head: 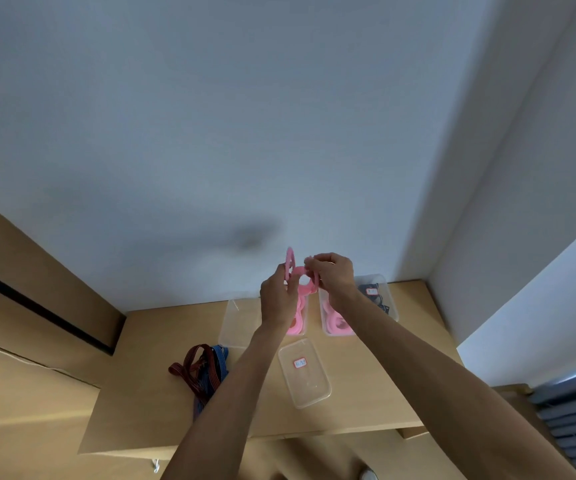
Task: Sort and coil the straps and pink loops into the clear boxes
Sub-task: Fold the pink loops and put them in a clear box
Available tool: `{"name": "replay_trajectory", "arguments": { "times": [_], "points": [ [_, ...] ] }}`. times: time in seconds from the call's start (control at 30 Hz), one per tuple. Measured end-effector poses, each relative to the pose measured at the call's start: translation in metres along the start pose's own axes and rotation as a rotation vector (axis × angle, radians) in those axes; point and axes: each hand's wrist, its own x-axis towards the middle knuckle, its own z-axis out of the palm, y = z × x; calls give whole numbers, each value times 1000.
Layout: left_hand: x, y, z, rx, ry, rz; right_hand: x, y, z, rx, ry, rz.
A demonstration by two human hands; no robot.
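Observation:
Both hands are raised above the back of the wooden table (366, 393) and share one pink loop strap (302, 275). My left hand (277, 299) pinches its left part, where a ring stands upright. My right hand (335, 271) pinches the other end at the top. Below the hands stands a clear box (297, 322) holding pink loops, and a second clear box (336, 323) to its right holds more pink loops. A tangle of red and blue straps (205, 370) lies on the table to the left.
A clear lid with a red label (303, 372) lies in the middle of the table. Another clear box (239, 323) sits at the back left, and a box with dark straps (378, 296) stands at the back right by the white wall. The table's front edge is near.

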Motion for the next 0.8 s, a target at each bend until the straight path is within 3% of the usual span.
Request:
{"name": "replay_trajectory", "arguments": {
  "times": [0.13, 0.27, 0.37, 0.47, 0.53, 0.8],
  "points": [
    [4, 4, -1, 71, -46, 149, 1, -4, 6, -269, 53, -181],
    [5, 3, 0, 127, -183, 192, -4, -5, 12, -348, -5, -260],
    [9, -3, -1, 100, -230, 117, -7, -2, 14, -394, -26, -325],
    [16, -5, -7, -247, -250, -63, -7, 4, 16, -464, 52, -339],
    [21, -8, -10, -371, -175, -176, -9, 6, 18, -456, 43, -345],
    [28, -15, -15, -395, -106, -390, -13, 14, 22, -450, -70, -362]
  ]
}}
